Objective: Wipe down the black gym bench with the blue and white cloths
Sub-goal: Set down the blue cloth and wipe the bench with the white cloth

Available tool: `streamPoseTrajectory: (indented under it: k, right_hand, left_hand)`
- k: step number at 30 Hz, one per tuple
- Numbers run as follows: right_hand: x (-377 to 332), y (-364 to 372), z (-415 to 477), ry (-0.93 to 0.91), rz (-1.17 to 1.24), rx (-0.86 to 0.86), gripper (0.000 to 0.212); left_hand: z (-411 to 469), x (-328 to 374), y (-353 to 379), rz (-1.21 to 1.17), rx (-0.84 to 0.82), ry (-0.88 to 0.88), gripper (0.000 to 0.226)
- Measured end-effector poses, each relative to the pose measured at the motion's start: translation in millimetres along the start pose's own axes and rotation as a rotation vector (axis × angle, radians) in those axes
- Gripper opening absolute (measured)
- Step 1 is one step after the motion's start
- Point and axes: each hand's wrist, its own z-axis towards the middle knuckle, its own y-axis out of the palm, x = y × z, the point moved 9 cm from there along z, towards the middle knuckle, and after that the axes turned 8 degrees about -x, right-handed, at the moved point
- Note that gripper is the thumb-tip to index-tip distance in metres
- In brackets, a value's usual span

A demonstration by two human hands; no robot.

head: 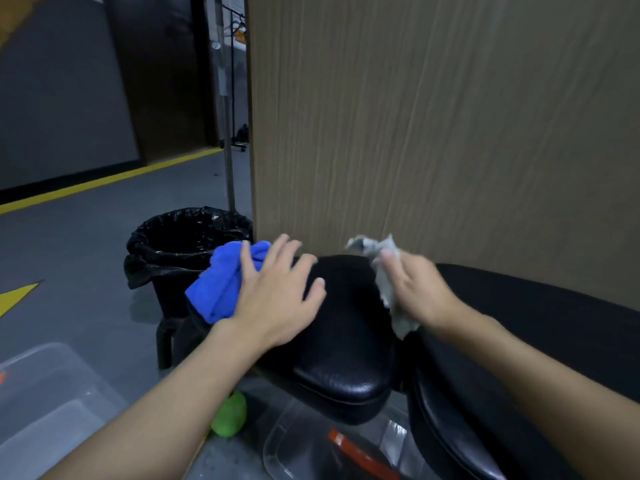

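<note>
Against wood panelling, left hand [273, 296] lies spread flat on blue cloth [221, 285]; right hand [415, 292] grips white cloth [384, 271].

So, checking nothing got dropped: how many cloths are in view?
2: the blue cloth under the left hand, the white cloth in the right hand. Others could be hidden.

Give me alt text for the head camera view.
A person's left hand presses a blue cloth and the right hand a white cloth on a black gym bench. A lined black bin stands behind.
</note>
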Motion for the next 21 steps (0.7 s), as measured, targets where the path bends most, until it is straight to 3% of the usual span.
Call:
streamPoseTrajectory:
  k: [4, 7, 9, 11, 13, 21]
  right_hand:
    - [-16.0, -85.5, -35.0, -0.03, 0.115, 0.286, 0.05]
    - [-29.1, -111.8, -66.7, -0.083, 0.044, 0.333, 0.045]
    - [-31.1, -98.7, -75.1, -0.082, -0.14, 0.206, 0.032]
    - [-8.4, -60.2, -77.6, 0.062, -0.381, -0.127, 0.043]
    - [19.7, -30.1, -89.5, 0.209, -0.441, -0.359, 0.055]
    - [60.1, 18.1, -113.4, 0.258, -0.608, -0.489, 0.061]
  left_hand:
    - [6.5, 63.1, 14.7, -0.196, -0.083, 0.138, 0.03]
    - [14.0, 79.3, 27.7, -0.287, -0.136, 0.166, 0.026]
    - [17.4, 84.2, 38.0, -0.307, -0.197, 0.157, 0.029]
    - [15.9, 89.3, 49.5, -0.249, -0.255, 0.143, 0.029]
    - [13.1, 93.6, 55.0, -0.175, -0.248, 0.149, 0.027]
    - [16.1, 96.1, 51.9, -0.13, -0.253, 0.127, 0.024]
